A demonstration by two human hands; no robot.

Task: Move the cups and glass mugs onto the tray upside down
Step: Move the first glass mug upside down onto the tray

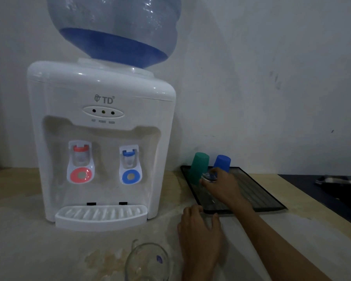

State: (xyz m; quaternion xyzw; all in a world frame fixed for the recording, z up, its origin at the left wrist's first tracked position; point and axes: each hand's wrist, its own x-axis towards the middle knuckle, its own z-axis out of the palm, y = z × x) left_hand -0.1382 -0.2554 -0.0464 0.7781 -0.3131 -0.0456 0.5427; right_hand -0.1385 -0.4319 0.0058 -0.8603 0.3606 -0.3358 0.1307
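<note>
We're looking at a pale, stained table [39,246] against the wall, and it's busy.

On the left we've got a white water dispenser [101,147] standing on the surface, bottle on top. Just to its right lies a dark ridged tray [257,191], flat on the table top. Down at the near edge we see a clear glass mug [148,262] standing mouth up on a blotchy patch. The left hand [199,232] rests between mug and tray, just touching the tray's near rim.
</note>
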